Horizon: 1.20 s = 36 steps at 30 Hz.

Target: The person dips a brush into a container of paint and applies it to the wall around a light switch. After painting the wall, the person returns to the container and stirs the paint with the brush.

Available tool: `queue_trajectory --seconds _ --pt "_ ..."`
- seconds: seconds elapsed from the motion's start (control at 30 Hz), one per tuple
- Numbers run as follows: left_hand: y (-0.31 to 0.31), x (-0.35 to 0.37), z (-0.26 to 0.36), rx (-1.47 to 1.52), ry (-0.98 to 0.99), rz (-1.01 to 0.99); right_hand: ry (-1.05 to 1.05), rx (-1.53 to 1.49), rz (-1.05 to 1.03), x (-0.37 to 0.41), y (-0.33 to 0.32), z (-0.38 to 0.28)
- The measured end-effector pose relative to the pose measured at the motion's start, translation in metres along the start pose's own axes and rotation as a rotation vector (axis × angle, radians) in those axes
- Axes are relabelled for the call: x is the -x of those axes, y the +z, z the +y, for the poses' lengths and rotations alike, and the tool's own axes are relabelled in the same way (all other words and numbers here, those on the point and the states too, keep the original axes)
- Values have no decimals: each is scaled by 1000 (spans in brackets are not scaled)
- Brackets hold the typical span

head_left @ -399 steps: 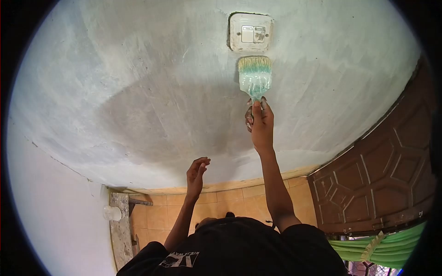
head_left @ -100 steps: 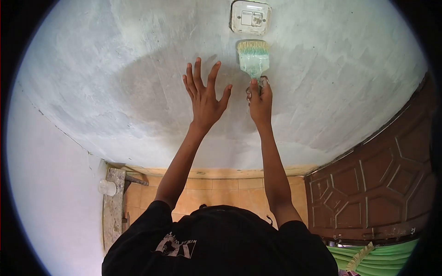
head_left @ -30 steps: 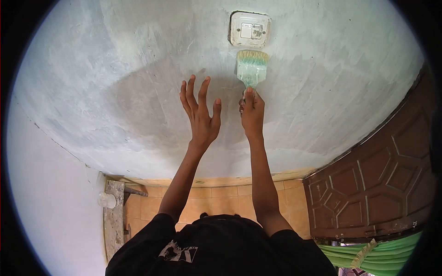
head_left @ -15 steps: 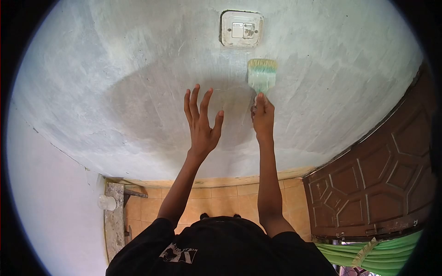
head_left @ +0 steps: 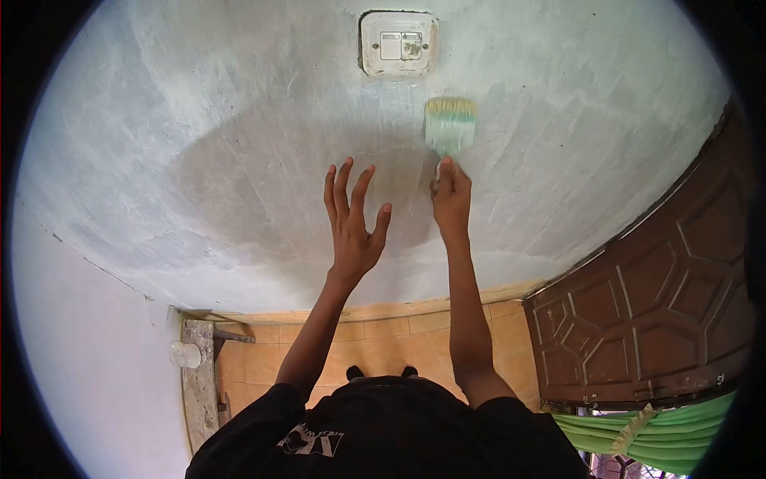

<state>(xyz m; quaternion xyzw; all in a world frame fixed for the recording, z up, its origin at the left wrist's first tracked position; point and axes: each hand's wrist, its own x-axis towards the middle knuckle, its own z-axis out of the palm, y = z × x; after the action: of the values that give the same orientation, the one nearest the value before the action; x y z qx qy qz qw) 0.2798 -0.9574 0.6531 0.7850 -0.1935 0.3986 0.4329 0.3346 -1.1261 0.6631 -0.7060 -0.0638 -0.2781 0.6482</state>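
Streaked wall [head_left: 558,168], its right edge meeting a brown door [head_left: 662,311], stretched to both sides of the brush [head_left: 451,128]. I logged: brush, bristles up, just below and rightward of the switch plate [head_left: 398,43], handle gripped in the right hand [head_left: 452,203]; left hand [head_left: 355,235], open, fingers spread, apart from the brush; tiled floor [head_left: 387,351] along the wall's bottom edge.

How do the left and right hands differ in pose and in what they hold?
The left hand is open with its fingers spread, while the right hand is closed, its fingers curled. The left hand is empty; the right hand grips the paintbrush. Both are bare and raised in front of the wall.
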Motion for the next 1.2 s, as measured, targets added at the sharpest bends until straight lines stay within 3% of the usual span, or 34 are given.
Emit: queue_trajectory --seconds 0.2,0.37,0.47,0.6,0.7,0.9,1.03,1.2 --pt "2 4 0 -161 28 -92 311 -143 -50 65 -15 45" --pt "11 -1 -6 -260 50 -80 85 -134 -27 20 -15 -24" --pt "15 -5 -9 -284 62 -77 -143 75 -16 -6 -11 -1" --pt "23 4 -15 -270 31 -45 148 -38 -19 46 -9 52" --pt "26 15 -15 -284 6 -87 285 -120 -137 79 -26 76" --pt "36 8 -16 -269 26 -45 195 -147 2 42 -23 5" --pt "38 2 -20 -254 21 -16 131 -77 -43 25 -17 37" --pt "39 2 -19 -305 40 -3 115 -74 -56 71 -16 91"
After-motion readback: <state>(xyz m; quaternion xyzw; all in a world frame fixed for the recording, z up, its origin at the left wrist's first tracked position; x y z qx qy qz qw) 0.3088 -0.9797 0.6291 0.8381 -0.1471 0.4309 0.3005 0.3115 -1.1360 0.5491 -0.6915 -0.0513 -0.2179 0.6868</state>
